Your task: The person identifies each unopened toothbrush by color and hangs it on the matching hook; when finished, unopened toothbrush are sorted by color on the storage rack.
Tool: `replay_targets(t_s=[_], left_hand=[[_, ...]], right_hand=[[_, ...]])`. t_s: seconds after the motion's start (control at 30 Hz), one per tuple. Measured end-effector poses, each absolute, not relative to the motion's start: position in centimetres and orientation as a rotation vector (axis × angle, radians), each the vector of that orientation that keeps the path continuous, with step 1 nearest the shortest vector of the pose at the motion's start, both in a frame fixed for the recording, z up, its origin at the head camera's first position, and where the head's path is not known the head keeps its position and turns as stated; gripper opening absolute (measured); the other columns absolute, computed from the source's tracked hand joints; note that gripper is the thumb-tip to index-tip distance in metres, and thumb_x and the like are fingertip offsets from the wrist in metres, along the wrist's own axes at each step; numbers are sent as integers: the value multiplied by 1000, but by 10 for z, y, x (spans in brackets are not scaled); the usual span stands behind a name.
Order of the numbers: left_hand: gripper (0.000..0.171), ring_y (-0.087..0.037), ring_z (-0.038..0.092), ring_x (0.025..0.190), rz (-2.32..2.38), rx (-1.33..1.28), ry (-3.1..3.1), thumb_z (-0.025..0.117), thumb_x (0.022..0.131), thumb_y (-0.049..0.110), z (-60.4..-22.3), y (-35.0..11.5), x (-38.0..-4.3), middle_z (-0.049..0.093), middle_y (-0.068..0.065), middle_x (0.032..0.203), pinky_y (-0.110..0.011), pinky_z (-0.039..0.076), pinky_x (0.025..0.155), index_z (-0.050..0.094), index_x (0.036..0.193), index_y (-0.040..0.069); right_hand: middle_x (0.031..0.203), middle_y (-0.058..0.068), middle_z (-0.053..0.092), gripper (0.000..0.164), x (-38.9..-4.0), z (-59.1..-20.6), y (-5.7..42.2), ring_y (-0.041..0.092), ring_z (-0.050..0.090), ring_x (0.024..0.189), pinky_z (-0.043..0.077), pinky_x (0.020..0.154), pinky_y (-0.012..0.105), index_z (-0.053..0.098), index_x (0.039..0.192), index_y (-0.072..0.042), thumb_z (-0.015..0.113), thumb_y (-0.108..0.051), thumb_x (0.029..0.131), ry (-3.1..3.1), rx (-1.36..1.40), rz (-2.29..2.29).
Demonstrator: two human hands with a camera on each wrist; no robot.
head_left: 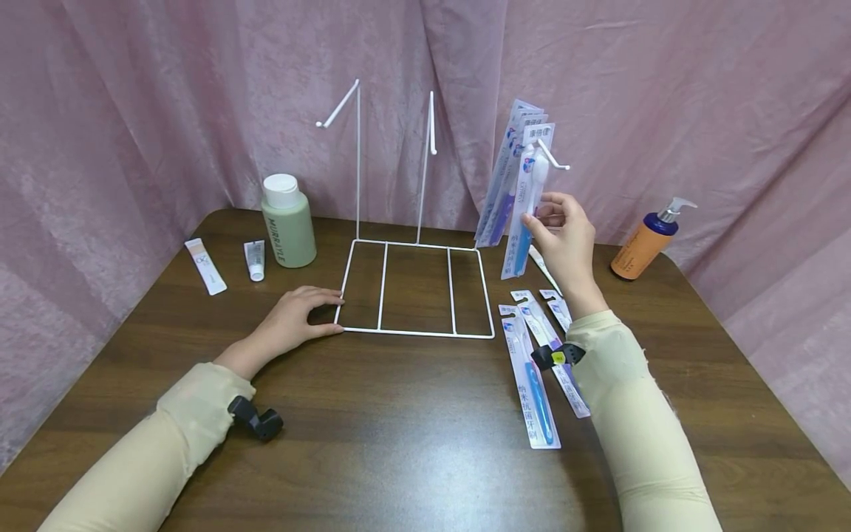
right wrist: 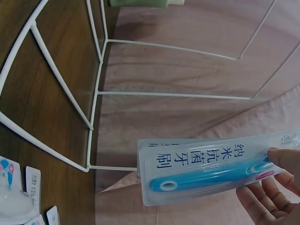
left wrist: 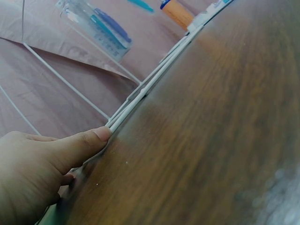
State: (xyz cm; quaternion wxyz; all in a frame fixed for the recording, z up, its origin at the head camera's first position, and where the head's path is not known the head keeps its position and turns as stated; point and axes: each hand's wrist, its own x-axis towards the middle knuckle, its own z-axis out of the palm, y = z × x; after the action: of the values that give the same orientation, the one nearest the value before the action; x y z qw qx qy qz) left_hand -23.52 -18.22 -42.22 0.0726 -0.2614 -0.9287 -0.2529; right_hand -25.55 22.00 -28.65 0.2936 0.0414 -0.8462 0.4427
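Note:
My right hand [head_left: 570, 233] pinches a packaged toothbrush [head_left: 515, 247] between thumb and fingers. In the right wrist view, the toothbrush pack [right wrist: 201, 161] shows a blue handle. Its card top is at the rack's right hook [head_left: 555, 159]. Several more toothbrush packs [head_left: 499, 188] hang behind it, partly hidden. My left hand [head_left: 289, 321] rests at the left side of the white wire rack [head_left: 419, 334], thumb and fingers apart and touching the base wire. In the left wrist view, the left thumb [left wrist: 86, 145] presses the rack's corner. The left [head_left: 337, 107] and middle [head_left: 433, 129] hooks are bare.
Several packaged toothbrushes [head_left: 525, 377] lie on the table [head_left: 399, 443] beneath my right arm. An orange pump bottle [head_left: 641, 247] stands at the right. A green bottle [head_left: 290, 229], a small tube [head_left: 255, 258] and a slim box [head_left: 206, 266] are at the left. A pink curtain [head_left: 199, 96] hangs behind.

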Motion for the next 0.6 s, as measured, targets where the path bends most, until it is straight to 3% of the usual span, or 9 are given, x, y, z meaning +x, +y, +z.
replay_targets(t_s=[0.37,0.6], left_hand=[[51,-33,50,126,-750,-781,-2791,79,78,32,-424,-182,-235,61,-12,133,-57,33,107,66,120,7],[53,-33,50,127,-743,-770,-2815,79,78,34,-422,-182,-235,60,-11,134,-58,32,107,65,121,7]], right_hand=[[100,12,62,40,-272,-288,214,2,56,83,55,82,19,56,123,2,70,-10,87,-2246,83,1222],[101,13,63,40,-278,-287,212,6,55,85,54,85,23,55,123,1,69,-13,88,-2285,59,1169]])
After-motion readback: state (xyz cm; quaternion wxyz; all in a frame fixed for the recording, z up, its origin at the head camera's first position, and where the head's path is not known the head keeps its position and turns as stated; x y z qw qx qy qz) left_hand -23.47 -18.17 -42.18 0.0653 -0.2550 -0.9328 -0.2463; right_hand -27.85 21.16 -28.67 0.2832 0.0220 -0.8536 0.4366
